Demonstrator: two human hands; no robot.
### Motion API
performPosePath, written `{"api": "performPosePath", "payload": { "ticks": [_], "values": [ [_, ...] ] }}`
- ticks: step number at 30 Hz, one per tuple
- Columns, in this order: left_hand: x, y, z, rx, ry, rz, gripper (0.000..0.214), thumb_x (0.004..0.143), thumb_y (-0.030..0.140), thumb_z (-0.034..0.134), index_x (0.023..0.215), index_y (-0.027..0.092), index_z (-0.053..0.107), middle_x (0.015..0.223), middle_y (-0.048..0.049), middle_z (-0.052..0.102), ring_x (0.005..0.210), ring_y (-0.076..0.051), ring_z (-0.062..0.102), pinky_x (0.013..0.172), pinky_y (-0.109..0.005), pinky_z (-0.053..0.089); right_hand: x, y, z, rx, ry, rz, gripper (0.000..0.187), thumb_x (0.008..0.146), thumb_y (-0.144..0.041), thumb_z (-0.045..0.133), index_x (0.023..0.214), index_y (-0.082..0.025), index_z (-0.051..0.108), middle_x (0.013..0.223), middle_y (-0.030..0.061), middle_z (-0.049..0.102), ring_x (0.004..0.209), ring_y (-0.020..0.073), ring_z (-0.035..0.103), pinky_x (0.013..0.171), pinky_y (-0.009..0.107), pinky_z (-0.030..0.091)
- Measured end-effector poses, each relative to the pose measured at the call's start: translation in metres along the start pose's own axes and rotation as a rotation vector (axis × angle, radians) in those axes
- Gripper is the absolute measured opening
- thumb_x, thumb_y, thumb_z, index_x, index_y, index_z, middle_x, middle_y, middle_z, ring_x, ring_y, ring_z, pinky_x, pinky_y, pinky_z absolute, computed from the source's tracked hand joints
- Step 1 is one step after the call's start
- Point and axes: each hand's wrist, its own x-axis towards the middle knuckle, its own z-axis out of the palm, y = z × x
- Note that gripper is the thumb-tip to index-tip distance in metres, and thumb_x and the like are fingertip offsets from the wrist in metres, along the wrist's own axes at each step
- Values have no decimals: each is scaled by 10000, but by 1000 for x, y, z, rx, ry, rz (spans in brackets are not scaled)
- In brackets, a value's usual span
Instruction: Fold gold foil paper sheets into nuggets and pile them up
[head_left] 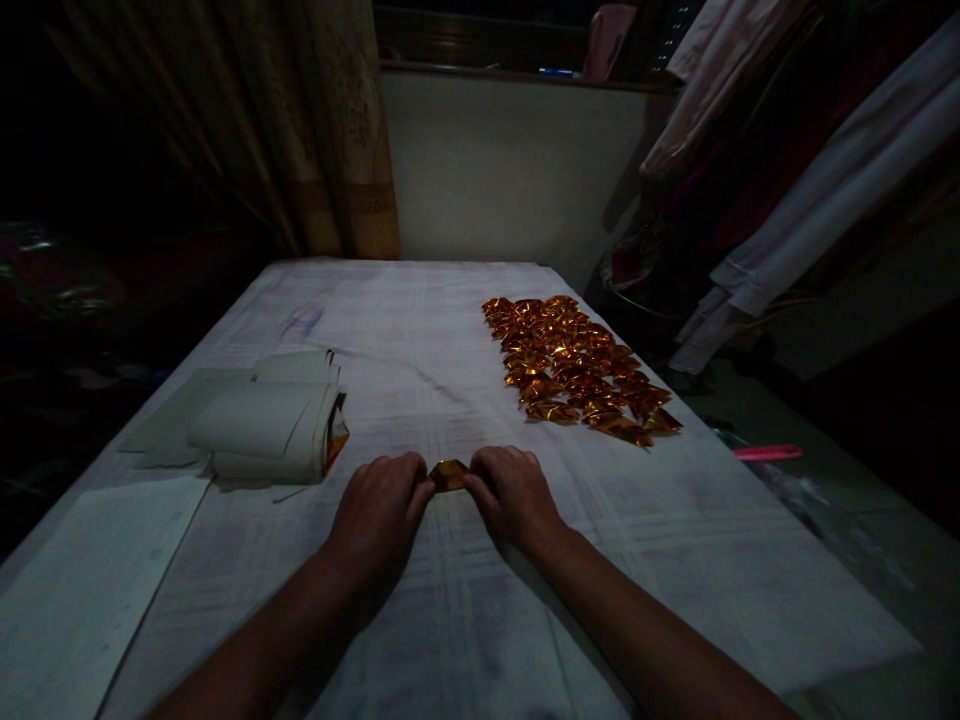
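Between my two hands is a small folded piece of gold foil paper, low over the table or resting on it. My left hand pinches its left end between thumb and fingers. The right end is pinched the same way by my right hand. Ahead and to the right lie several rows of folded gold foil paper pieces, pointed at their ends. Left of my left hand sits a stack of curled pale paper sheets, with gold foil showing at its right edge.
A pale checked cloth covers the table. A large white sheet lies at the near left. Behind stands a curtain; clothes hang at the right. A pink handle shows beyond the right edge.
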Motion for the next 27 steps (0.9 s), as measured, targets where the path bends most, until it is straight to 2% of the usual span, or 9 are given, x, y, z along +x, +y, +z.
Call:
{"api": "performPosePath", "payload": {
  "ticks": [6, 10, 12, 14, 17, 19, 22, 27],
  "values": [
    [1, -1, -1, 54, 2, -1, 108, 972, 217, 480, 945, 204, 583, 914, -54, 683, 854, -243, 611, 774, -364, 389, 0, 2, 4, -20, 9, -19, 58, 931, -240, 661, 881, -216, 645, 920, 33, 678, 897, 207, 588, 805, 335, 353],
    [1, -7, 2, -3, 29, 11, 94, 951, 187, 495, 973, 215, 582, 952, -49, 687, 896, -235, 615, 787, -355, 396, -1, 3, 5, -12, 23, -20, 48, 941, -227, 636, 913, -221, 675, 960, 45, 687, 928, 215, 606, 829, 350, 394],
    [1, -9, 4, -35, 49, 26, 110, 942, 171, 510, 1010, 221, 581, 993, -45, 687, 926, -231, 616, 804, -350, 398, -2, 2, 7, -28, 64, -43, 110, 963, -223, 593, 1004, -228, 694, 1087, 74, 700, 1029, 237, 608, 886, 377, 413],
    [1, -10, 4, -40, 48, 30, 108, 936, 159, 526, 1008, 219, 579, 997, -45, 686, 923, -229, 618, 800, -345, 396, -5, -2, 9, -64, 87, -108, 235, 993, -224, 531, 1178, -235, 676, 1316, 102, 649, 1237, 273, 545, 1001, 433, 394],
    [1, -8, 4, -21, 47, 16, 61, 944, 168, 530, 929, 209, 573, 938, -48, 677, 880, -226, 617, 776, -339, 393, -11, -12, 11, -111, -29, -281, 396, 1026, -304, 477, 1409, -231, 549, 1527, 89, 502, 1459, 295, 348, 1175, 543, 241],
    [1, -7, 3, -14, 56, 9, 81, 955, 184, 523, 889, 209, 562, 900, -46, 668, 854, -223, 616, 765, -335, 392, -15, -17, 10, -111, -147, -354, 501, 1030, -403, 465, 1491, -206, 459, 1568, 93, 445, 1489, 285, 309, 1220, 574, 156],
    [0, -7, 4, -17, 49, 9, 79, 954, 193, 528, 881, 212, 549, 882, -40, 661, 838, -221, 614, 753, -332, 392, -23, -12, 4, -128, -222, -353, 589, 1035, -472, 424, 1547, -188, 374, 1609, 103, 364, 1505, 282, 287, 1236, 594, 115],
    [0, -15, 2, -53, 34, 16, 60, 926, 165, 539, 893, 213, 553, 905, -37, 666, 866, -223, 613, 777, -337, 418, -34, 12, -9, -167, -231, -271, 573, 1042, -454, 395, 1558, -207, 362, 1621, 92, 332, 1517, 302, 256, 1228, 628, 102]
  ]
}}
